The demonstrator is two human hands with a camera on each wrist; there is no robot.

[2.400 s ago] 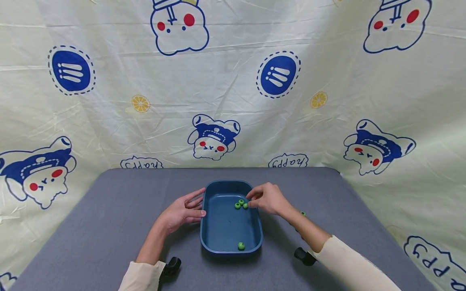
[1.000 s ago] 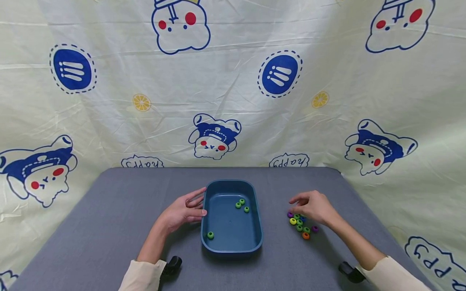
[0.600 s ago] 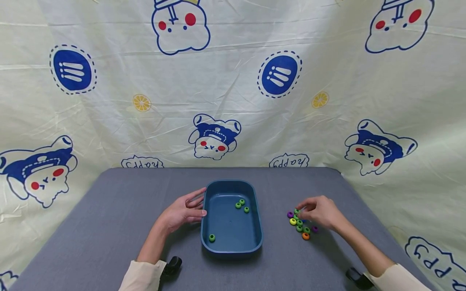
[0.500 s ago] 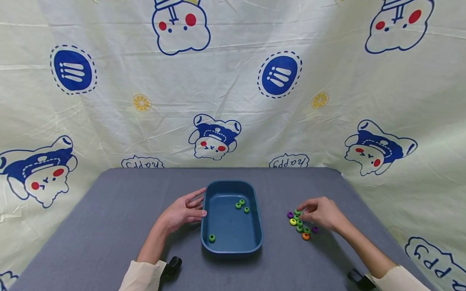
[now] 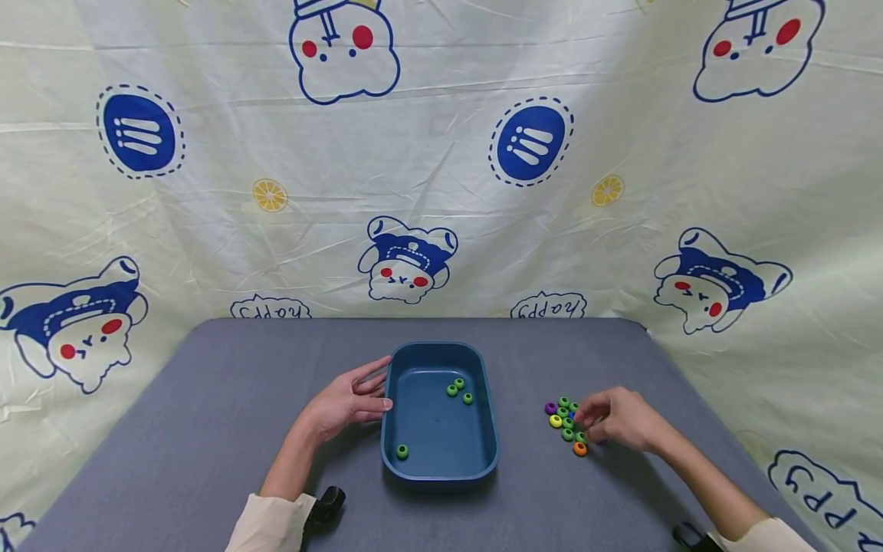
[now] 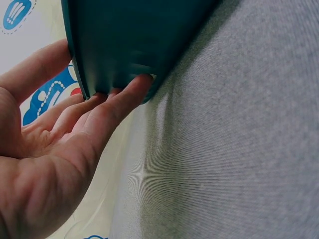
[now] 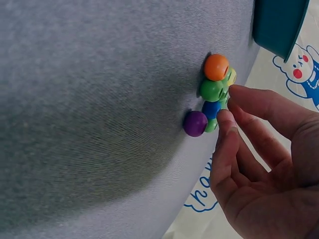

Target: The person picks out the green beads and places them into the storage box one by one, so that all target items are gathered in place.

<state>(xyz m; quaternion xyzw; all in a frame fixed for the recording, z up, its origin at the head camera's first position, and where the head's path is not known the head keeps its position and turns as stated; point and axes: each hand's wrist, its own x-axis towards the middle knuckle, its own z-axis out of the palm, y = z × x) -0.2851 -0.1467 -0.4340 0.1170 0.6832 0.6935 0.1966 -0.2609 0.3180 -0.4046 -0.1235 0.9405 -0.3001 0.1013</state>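
A blue plastic bin (image 5: 439, 474) stands on the table with several green beads (image 5: 402, 452) inside. My left hand (image 5: 343, 406) holds its left side, thumb over the rim and straight fingers against the outer wall; in the left wrist view, fingertips (image 6: 142, 83) rest low on that wall. Right of the bin lies a cluster of loose beads: green, an orange bead (image 7: 216, 67), a blue bead (image 7: 212, 109), a yellow bead (image 5: 556, 422) and purple ones. My right hand (image 5: 624, 420) hovers at its right edge, thumb and index finger apart, hiding some beads.
A grey cloth-covered table (image 5: 262, 368) carries everything. Behind it hangs a pale printed curtain (image 5: 441, 138). A black wrist camera (image 5: 326, 504) sits under the left sleeve, low over the tabletop.
My right hand has gone from over the bin to the beads, then slid right and nearer along them. The green bead at the bin's near end has rolled left. My left hand has stayed put.
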